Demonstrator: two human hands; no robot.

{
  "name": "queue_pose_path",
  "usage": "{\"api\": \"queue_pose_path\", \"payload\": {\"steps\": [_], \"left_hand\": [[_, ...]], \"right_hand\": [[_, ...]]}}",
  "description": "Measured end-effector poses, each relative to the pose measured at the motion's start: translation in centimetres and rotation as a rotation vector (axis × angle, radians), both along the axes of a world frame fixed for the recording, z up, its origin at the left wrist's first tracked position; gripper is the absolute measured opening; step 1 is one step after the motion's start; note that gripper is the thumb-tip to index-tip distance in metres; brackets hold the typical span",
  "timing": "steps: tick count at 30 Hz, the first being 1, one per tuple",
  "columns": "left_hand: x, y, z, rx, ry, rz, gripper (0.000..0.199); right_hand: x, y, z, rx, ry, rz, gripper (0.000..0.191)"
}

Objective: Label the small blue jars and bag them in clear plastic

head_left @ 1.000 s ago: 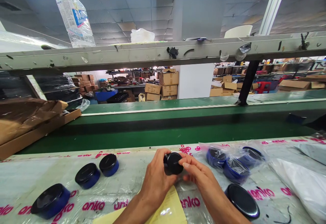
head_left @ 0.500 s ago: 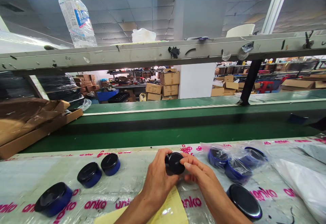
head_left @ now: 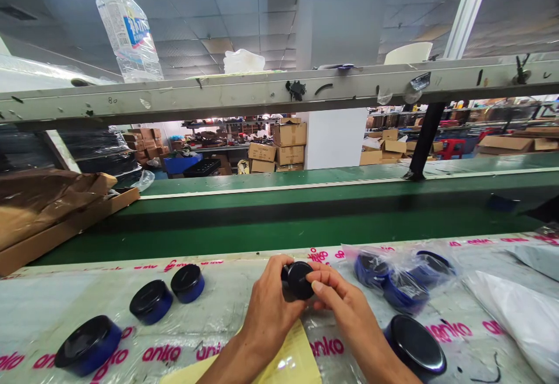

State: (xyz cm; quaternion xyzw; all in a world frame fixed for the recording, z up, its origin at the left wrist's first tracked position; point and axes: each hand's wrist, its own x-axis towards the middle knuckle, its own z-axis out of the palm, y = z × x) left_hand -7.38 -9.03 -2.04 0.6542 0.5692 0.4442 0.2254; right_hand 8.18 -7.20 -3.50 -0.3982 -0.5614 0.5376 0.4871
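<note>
My left hand (head_left: 271, 299) is wrapped around a small round black piece (head_left: 299, 280), its flat face turned toward me. The thumb and fingers of my right hand (head_left: 343, 299) pinch the right edge of the same piece. Both hands are above a yellow sheet (head_left: 292, 356) on the plastic-covered table. To the left, several dark round pieces with blue sides, among them a large one (head_left: 88, 344) and a small one (head_left: 187, 283), sit on the table. A larger black disc-shaped piece (head_left: 414, 344) lies beside my right forearm.
Clear bags with blue round pieces (head_left: 405, 291) lie right of my hands, near white plastic packaging (head_left: 519, 320). Beyond runs a green belt (head_left: 244, 229). A cardboard tray (head_left: 70, 229) stands at left, and a rail (head_left: 244, 95) carrying a water bottle (head_left: 131, 31) spans above.
The view has shifted very slightly. My right fingers have moved a little along the edge of the black piece, while my left hand keeps its grip.
</note>
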Motion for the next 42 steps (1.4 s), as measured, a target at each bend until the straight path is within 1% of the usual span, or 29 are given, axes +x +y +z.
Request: {"api": "queue_pose_path", "payload": {"steps": [10, 16, 20, 26, 32, 38, 42], "left_hand": [[-0.1, 0.1, -0.5, 0.007, 0.001, -0.003, 0.042], [-0.2, 0.1, -0.1, 0.001, -0.003, -0.012, 0.041], [0.0, -0.1, 0.1, 0.014, 0.032, -0.009, 0.035], [0.5, -0.3, -0.2, 0.039, 0.061, 0.005, 0.032], [0.6, -0.4, -0.1, 0.038, 0.064, 0.018, 0.031], [0.8, -0.4, -0.2, 0.046, 0.078, 0.017, 0.032], [0.9, -0.4, 0.0, -0.013, 0.079, 0.041, 0.037]], "right_hand": [[0.0, -0.2, 0.3, 0.047, -0.031, -0.034, 0.028], [0.0, -0.4, 0.3, 0.082, -0.081, -0.058, 0.025], [-0.2, 0.0, 0.1, 0.077, -0.080, -0.077, 0.026], [-0.3, 0.3, -0.1, 0.053, -0.088, -0.147, 0.027], [-0.4, 0.0, -0.2, 0.077, -0.112, -0.145, 0.026], [-0.4, -0.4, -0.1, 0.130, -0.140, -0.144, 0.025], [-0.5, -0.7, -0.1, 0.196, -0.148, -0.165, 0.024]]}}
